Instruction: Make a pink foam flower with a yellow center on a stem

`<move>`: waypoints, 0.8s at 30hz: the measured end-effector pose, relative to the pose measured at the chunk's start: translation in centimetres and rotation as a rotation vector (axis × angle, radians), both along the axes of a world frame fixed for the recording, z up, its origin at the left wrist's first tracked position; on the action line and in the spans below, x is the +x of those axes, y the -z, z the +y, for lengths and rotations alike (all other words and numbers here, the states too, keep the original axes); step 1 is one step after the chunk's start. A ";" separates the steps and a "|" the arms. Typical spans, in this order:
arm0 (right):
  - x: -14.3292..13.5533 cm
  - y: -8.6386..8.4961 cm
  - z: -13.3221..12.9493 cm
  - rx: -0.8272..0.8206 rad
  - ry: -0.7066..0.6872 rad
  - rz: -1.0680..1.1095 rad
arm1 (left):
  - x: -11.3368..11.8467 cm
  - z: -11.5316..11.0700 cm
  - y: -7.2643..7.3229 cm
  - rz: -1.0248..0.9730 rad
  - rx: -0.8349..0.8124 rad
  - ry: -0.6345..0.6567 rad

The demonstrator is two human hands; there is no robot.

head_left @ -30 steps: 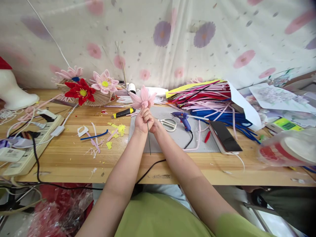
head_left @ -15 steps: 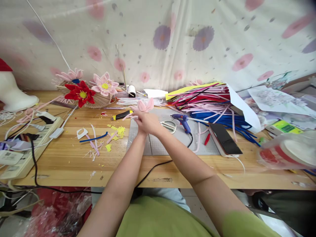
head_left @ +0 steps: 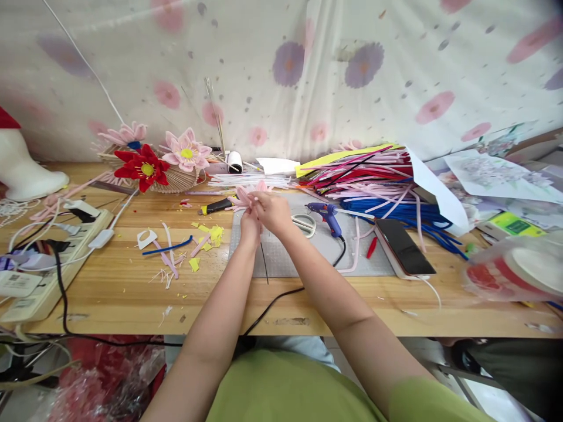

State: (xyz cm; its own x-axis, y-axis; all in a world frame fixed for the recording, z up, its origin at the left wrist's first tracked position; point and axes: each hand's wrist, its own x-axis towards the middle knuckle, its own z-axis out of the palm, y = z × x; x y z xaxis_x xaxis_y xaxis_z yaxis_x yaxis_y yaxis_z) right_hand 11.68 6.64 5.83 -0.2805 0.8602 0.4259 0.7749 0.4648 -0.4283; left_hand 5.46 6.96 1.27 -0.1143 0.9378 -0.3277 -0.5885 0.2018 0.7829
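Pink flower (head_left: 241, 197) sits lower vs 1s ago, over grey mat (head_left: 281, 265); petals point away, long stem (head_left: 264, 266) twd wearer. L hand (head_left: 250, 227) clamped below petals; R hand (head_left: 274, 212) fingers at petals, can't tell if pinched.

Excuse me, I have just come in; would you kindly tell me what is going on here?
A person holds a fuzzy pink flower in the left hand, its dark stem pointing back towards the body, while the right hand touches it. A glue gun lies on the grey mat; a red flower sits further left.
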 end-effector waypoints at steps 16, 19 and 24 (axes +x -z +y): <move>4.1 3.5 1.5 0.205 0.121 0.497 | -1.8 -2.4 -2.1 -0.549 -0.195 0.324; 4.1 4.1 1.2 0.248 0.088 0.549 | -2.2 -2.4 -1.5 -0.603 -0.167 0.341; 4.0 4.0 0.8 0.227 0.115 0.567 | -2.2 -2.4 -1.4 -0.554 -0.104 0.341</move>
